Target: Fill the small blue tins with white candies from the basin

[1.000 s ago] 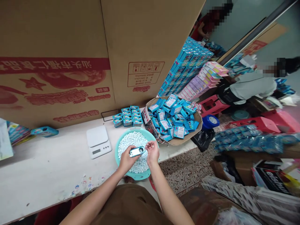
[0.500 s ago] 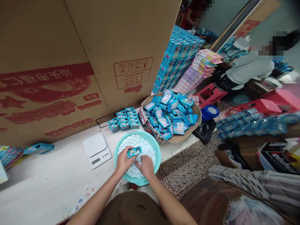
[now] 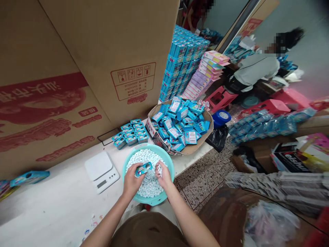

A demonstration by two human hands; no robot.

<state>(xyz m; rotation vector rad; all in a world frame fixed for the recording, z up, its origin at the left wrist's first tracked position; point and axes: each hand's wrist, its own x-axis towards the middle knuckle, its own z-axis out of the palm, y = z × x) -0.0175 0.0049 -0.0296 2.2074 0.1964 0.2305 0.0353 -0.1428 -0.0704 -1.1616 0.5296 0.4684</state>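
Observation:
My left hand (image 3: 132, 181) grips a small blue box (image 3: 143, 169) with a round hole in its top face. The box is held over a turquoise basin (image 3: 168, 161) filled with small white candies (image 3: 149, 188). Just right of the box, my right hand (image 3: 163, 174) is cupped, palm turned up, with a few white candies in its curled fingers. Behind the basin, several similar boxes (image 3: 131, 138) stand in rows on the white table. A cut-down carton (image 3: 203, 143) beside them holds a heap of blue boxes (image 3: 180, 121).
A white scale (image 3: 102, 171) lies left of the basin on the white table (image 3: 59, 209). Large cartons (image 3: 97, 51) wall off the back. Stacked blue boxes (image 3: 180, 55) rise behind the heap. A seated person (image 3: 254, 68) works at the right, near red stools (image 3: 221, 99).
My right hand has come up out of the candies with some in its fingers and turned palm up. The box stays in my left hand. The view has shifted slightly right.

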